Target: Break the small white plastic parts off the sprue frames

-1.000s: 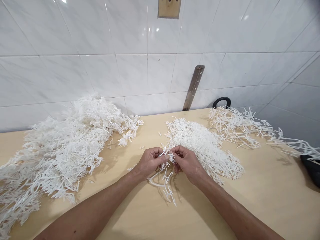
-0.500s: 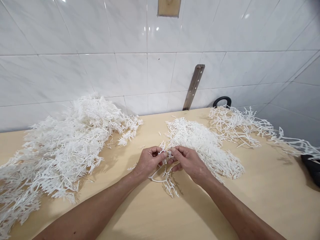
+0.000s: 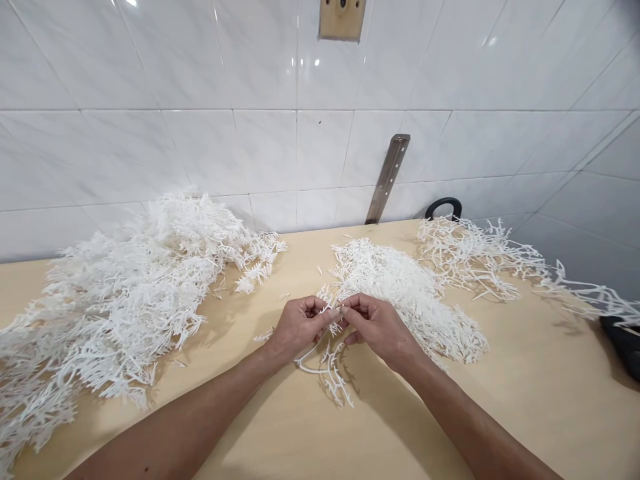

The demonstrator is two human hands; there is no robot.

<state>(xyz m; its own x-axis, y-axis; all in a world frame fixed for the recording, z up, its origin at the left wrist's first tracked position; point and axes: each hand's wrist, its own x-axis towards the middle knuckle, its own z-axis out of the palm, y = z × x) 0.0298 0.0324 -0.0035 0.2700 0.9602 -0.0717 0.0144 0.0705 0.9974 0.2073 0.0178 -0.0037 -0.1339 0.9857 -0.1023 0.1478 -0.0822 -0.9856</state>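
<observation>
My left hand (image 3: 303, 327) pinches a white plastic branch (image 3: 335, 373) that has thin forked twigs. Its lower part hangs down between my hands toward the table. Thumb and fingers of my right hand (image 3: 373, 323) close on the same piece at its upper end, with the fingertips of both hands almost meeting. The exact spot they grip is partly hidden by the fingers. Just beyond my right hand lies a pile of small white twig pieces (image 3: 400, 287).
A large heap of white twig pieces (image 3: 145, 287) covers the table's left side. Longer white branches (image 3: 470, 253) lie at the back right, before a black curved handle (image 3: 444, 205). A metal bracket (image 3: 389, 179) stands against the tiled wall (image 3: 265, 147). A black object (image 3: 623, 343) sits at the right edge.
My right fingertips have drawn in closer to the left ones on the branch. The hanging part of the branch has shifted slightly lower and left. The view has tilted up a little.
</observation>
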